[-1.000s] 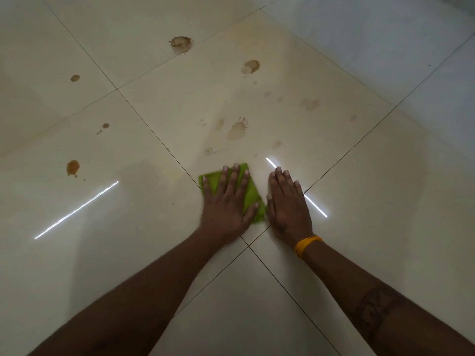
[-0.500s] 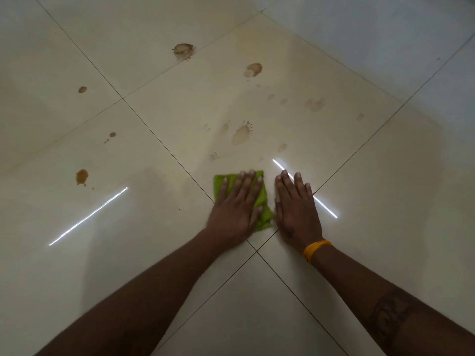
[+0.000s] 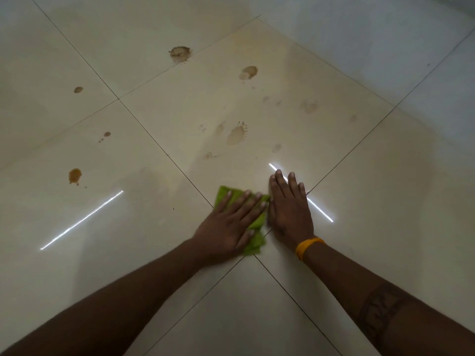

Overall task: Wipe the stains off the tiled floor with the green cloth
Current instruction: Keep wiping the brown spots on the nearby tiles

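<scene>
My left hand lies flat, fingers straight, pressing the cloth onto the floor where four tiles meet. My right hand rests flat just beside it, holding nothing, bracing me. Several brown stains remain: the splat ahead of my left fingers, two blots well beyond it, and a spot far to the left. To wipe well, I judge that I should keep the palm flat on the cloth, press evenly, push forward over the nearest splat, and lift residue rather than smear it.
</scene>
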